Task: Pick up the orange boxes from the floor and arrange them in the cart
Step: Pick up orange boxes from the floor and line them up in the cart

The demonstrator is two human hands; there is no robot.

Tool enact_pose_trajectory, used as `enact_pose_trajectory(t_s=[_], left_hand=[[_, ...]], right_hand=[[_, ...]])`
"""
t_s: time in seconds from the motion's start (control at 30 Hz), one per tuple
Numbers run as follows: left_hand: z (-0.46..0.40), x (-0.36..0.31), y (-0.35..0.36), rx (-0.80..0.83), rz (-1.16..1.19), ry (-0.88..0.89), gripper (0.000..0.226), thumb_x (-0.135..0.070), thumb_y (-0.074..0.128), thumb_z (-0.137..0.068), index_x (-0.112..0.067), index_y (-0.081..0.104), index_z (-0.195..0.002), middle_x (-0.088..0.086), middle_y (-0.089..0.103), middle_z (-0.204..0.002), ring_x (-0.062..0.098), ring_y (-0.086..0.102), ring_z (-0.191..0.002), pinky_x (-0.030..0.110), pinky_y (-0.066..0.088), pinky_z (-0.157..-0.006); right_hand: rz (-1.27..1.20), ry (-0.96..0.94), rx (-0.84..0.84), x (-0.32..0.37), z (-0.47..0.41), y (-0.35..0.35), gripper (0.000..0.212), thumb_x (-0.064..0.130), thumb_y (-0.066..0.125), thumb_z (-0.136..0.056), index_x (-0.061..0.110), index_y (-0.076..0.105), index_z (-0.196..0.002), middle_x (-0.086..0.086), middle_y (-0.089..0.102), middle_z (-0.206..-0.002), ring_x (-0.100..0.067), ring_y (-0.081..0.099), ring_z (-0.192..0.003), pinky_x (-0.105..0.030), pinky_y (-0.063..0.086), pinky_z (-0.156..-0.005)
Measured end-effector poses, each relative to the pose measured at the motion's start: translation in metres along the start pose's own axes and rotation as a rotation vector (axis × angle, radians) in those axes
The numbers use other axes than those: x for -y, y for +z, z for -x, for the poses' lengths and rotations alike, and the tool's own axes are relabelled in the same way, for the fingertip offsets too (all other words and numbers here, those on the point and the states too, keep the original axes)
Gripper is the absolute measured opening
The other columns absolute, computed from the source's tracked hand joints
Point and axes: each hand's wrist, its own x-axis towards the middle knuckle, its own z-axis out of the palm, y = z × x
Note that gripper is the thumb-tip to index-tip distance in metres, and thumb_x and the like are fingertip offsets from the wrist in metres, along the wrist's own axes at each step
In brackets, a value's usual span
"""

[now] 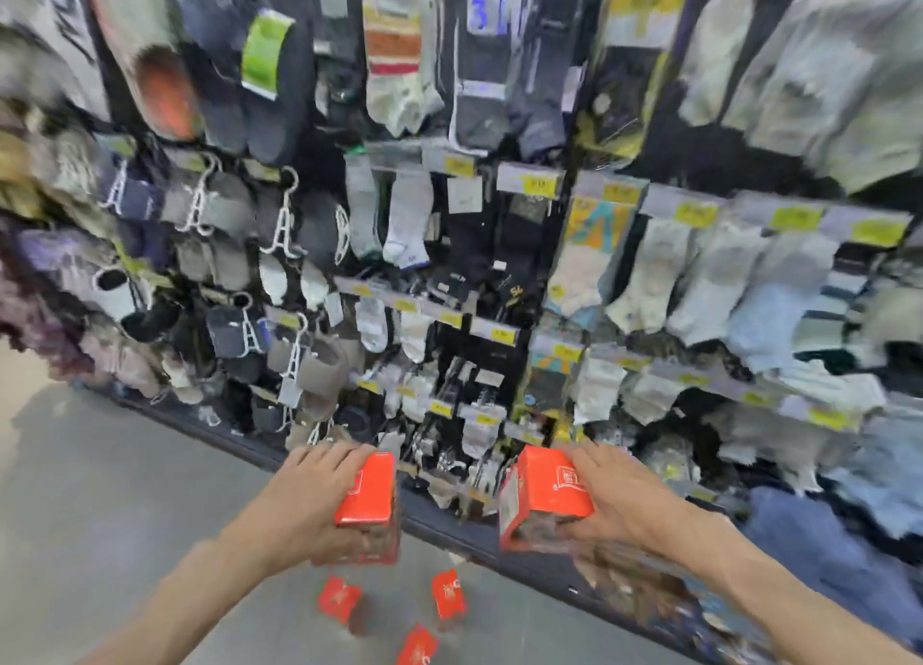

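Orange boxes: my left grip (304, 499) clamps one (367, 494), my right grip (617, 497) another (547, 492), lower centre; three (339, 598) remain on the floor (100, 489). Next, probably carrying both to the unseen cart.

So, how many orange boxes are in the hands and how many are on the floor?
Boxes in the hands: 2, one in the left hand at, one in the right hand at
Boxes on the floor: 3, at
Total: 5

floor (100, 489): grey, smooth | rack (499, 274): hung socks (blurred), yellow tags
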Motion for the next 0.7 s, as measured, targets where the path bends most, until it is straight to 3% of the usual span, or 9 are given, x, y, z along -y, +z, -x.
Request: enact_pose_trajectory(t_s=[0.13, 0.23, 0.33, 0.5, 0.6, 0.7], left_hand=[[-0.021, -0.026, -0.053, -0.083, -0.02, 0.112, 0.109, -0.09, 0.054, -0.057, -0.024, 0.043, -0.142, -0.007, 0.056, -0.125, 0.02, 0.054, -0.115, 0.038, 0.042, -0.094], [-0.05, -0.048, -0.074, -0.107, -0.03, 0.224, 0.113, -0.091, 0.052, -0.058, -0.023, 0.039, -0.147, -0.004, 0.053, -0.134, 0.022, 0.051, -0.123, 0.039, 0.038, -0.1], [-0.081, -0.082, -0.087, -0.116, -0.048, 0.37, 0.115, -0.093, 0.053, -0.058, -0.023, 0.037, -0.149, -0.002, 0.053, -0.137, 0.024, 0.051, -0.124, 0.041, 0.04, -0.1], [-0.118, -0.181, -0.112, -0.115, -0.038, 0.666, 0.115, -0.091, 0.055, -0.057, -0.023, 0.037, -0.148, -0.005, 0.052, -0.132, 0.022, 0.052, -0.119, 0.039, 0.037, -0.096], [-0.129, -0.256, -0.123, -0.098, -0.012, 0.837, 0.115, -0.086, 0.056, -0.059, -0.024, 0.03, -0.151, -0.005, 0.048, -0.139, 0.022, 0.047, -0.126, 0.037, 0.036, -0.099], [-0.134, -0.335, -0.132, -0.123, 0.015, 0.994, 0.113, -0.085, 0.06, -0.057, -0.021, 0.038, -0.147, -0.001, 0.054, -0.132, 0.025, 0.053, -0.12, 0.041, 0.041, -0.095]], right_hand=[[0.037, 0.062, -0.067, -0.002, 0.039, -0.052, 0.105, 0.086, 0.05, -0.063, 0.014, 0.042, -0.138, -0.006, 0.056, -0.124, -0.028, 0.056, -0.112, -0.038, 0.044, -0.094], [0.034, 0.174, -0.119, -0.005, 0.083, -0.078, 0.106, 0.087, 0.05, -0.063, 0.018, 0.037, -0.142, -0.001, 0.054, -0.124, -0.023, 0.055, -0.11, -0.035, 0.043, -0.091], [0.023, 0.344, -0.118, -0.01, 0.137, -0.094, 0.116, 0.094, 0.049, -0.057, 0.02, 0.031, -0.145, -0.001, 0.052, -0.125, -0.025, 0.054, -0.109, -0.039, 0.045, -0.093], [0.036, 0.613, -0.233, -0.004, 0.251, -0.108, 0.097, 0.075, 0.07, -0.068, 0.017, 0.039, -0.139, -0.004, 0.058, -0.12, -0.025, 0.056, -0.107, -0.038, 0.046, -0.088], [0.05, 0.798, -0.245, -0.002, 0.32, -0.109, 0.099, 0.074, 0.072, -0.063, 0.017, 0.04, -0.138, -0.003, 0.057, -0.121, -0.025, 0.056, -0.109, -0.041, 0.047, -0.091], [0.063, 0.961, -0.248, -0.001, 0.389, -0.106, 0.099, 0.074, 0.071, -0.061, 0.017, 0.042, -0.136, -0.004, 0.057, -0.119, -0.027, 0.056, -0.108, -0.04, 0.047, -0.09]])
